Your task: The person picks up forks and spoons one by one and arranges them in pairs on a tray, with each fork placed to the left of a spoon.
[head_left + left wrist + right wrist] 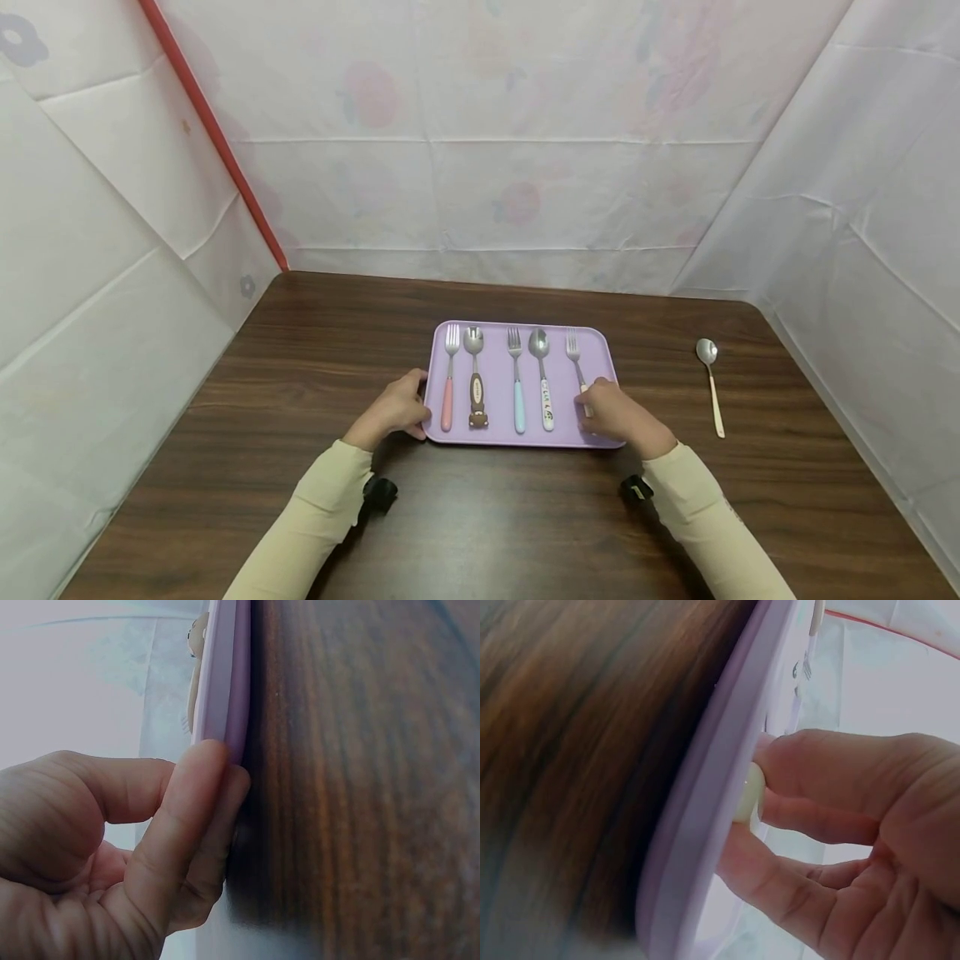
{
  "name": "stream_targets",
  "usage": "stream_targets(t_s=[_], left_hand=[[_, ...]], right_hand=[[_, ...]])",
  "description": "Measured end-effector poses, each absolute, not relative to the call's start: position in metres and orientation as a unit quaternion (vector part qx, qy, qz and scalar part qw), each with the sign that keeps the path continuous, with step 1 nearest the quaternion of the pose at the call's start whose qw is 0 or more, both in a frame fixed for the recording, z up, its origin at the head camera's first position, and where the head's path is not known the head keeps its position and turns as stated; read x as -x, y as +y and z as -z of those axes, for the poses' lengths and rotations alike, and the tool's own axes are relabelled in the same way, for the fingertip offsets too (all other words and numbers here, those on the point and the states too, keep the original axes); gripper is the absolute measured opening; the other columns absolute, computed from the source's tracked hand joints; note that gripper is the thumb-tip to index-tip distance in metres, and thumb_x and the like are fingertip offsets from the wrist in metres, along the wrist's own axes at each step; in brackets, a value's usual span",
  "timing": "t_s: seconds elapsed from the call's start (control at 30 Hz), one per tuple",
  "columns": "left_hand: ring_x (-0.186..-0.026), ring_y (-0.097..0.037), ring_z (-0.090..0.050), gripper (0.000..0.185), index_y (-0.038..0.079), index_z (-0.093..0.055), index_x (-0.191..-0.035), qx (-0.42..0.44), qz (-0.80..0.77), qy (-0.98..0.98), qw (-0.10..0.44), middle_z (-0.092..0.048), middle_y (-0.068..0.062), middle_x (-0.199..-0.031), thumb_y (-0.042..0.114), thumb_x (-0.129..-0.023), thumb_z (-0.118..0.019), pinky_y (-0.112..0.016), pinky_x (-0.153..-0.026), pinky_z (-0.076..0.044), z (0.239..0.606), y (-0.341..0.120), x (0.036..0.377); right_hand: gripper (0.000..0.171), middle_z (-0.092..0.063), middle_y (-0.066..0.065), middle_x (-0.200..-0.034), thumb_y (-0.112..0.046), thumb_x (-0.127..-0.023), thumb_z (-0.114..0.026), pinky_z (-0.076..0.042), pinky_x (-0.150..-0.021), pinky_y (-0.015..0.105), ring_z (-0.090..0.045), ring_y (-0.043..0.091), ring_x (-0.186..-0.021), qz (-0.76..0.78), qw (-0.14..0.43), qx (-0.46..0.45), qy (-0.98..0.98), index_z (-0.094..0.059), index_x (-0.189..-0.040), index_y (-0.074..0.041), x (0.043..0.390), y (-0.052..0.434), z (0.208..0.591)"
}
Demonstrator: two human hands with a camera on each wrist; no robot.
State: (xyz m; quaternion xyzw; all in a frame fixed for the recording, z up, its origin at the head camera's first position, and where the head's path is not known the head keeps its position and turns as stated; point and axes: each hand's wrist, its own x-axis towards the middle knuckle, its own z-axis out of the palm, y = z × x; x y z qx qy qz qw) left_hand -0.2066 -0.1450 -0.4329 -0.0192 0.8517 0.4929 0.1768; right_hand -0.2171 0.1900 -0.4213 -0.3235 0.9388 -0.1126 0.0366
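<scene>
A light purple tray [496, 371] lies on the wooden table with cutlery side by side on it. My left hand [393, 406] holds the tray's near left edge, and the left wrist view shows fingertips against its rim [223, 682]. Over the tray's right end, my right hand [617, 414] pinches the cream handle [751, 793] of a fork [573, 348]. That fork's tines point away from me, slightly tilted. To its left are a spoon with a patterned white handle [547, 400], a blue-handled fork [518, 396], a brown bear-handled spork [476, 392] and a pink-handled fork [447, 396].
Off to the tray's right, a spoon with a cream handle [715, 400] lies on the table [300, 392], bowl end away from me. White patterned cloth [480, 192] hangs around the back and sides, with a red pole [217, 137] at the back left.
</scene>
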Motion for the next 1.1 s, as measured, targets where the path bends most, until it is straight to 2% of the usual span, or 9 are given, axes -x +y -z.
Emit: stream_targets(t_s=[0.43,1.1], left_hand=[[-0.047,-0.023,-0.058,0.068,-0.008,-0.03,-0.135,0.021,-0.496,0.849,0.18,-0.054,-0.019,-0.07,-0.018,-0.071,-0.05,-0.033,-0.044,-0.056,0.432,-0.1446,0.2063],[-0.048,-0.023,-0.058,0.067,-0.008,-0.031,-0.134,0.019,-0.493,0.852,0.176,-0.054,-0.019,-0.07,-0.018,-0.071,-0.051,-0.033,-0.044,-0.056,0.4321,-0.1444,0.2064]], right_hand=[[0.012,-0.048,-0.002,-0.057,-0.004,-0.068,-0.076,-0.039,-0.054,0.031,-0.041,0.018,-0.061,0.099,0.036,0.319,0.942,-0.067,-0.074,0.001,0.2152,0.1853,0.4215],[0.017,-0.049,0.001,-0.063,-0.005,-0.07,-0.076,-0.04,-0.055,0.031,-0.042,0.019,-0.065,0.106,0.057,0.289,0.95,-0.068,-0.083,0.004,0.2155,0.1843,0.4208]])
